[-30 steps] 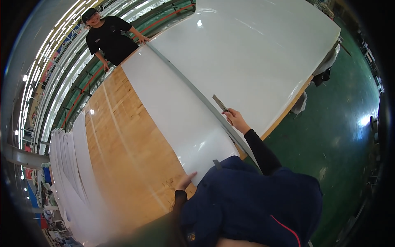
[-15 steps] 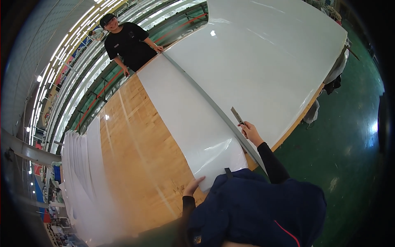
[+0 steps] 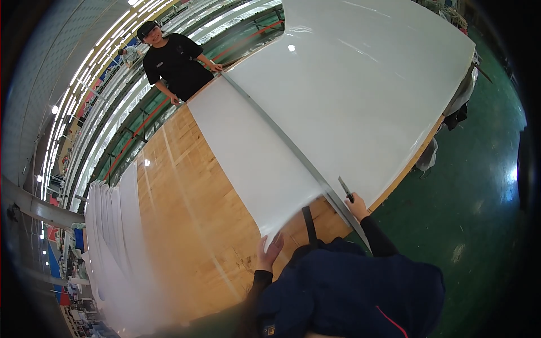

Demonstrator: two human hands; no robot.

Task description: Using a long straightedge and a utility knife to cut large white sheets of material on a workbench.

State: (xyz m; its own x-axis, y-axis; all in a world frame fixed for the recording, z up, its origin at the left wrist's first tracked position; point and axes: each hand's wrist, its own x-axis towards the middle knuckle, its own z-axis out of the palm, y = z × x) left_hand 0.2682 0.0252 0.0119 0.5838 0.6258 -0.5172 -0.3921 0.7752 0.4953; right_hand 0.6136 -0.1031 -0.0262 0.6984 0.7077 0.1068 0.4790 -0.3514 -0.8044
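My right hand (image 3: pixel 358 209) grips a utility knife (image 3: pixel 345 188), its blade pointing up and away. This hand is near the table's right edge, just right of a long grey metal straightedge (image 3: pixel 287 142). My left hand (image 3: pixel 271 252) holds the near left corner of a glossy white sheet strip (image 3: pixel 253 152). The strip's near edge curls up there. Right of the straightedge, a much larger white sheet (image 3: pixel 372 84) covers the table. The straightedge runs diagonally from a co-worker at the far side towards my body.
The co-worker (image 3: pixel 179 63) in a black shirt stands at the far edge, a hand by the straightedge's end. Bare wooden table (image 3: pixel 191 208) shows left of the strip. Several stacked white sheets (image 3: pixel 110 236) hang at the left. A dark strap (image 3: pixel 309 225) lies before me; green floor (image 3: pixel 451 214) is right.
My right hand has drawn the knife back towards me and slightly right. The strip's near end has pulled away from my body, baring wood and the strap. My left hand has shifted slightly.
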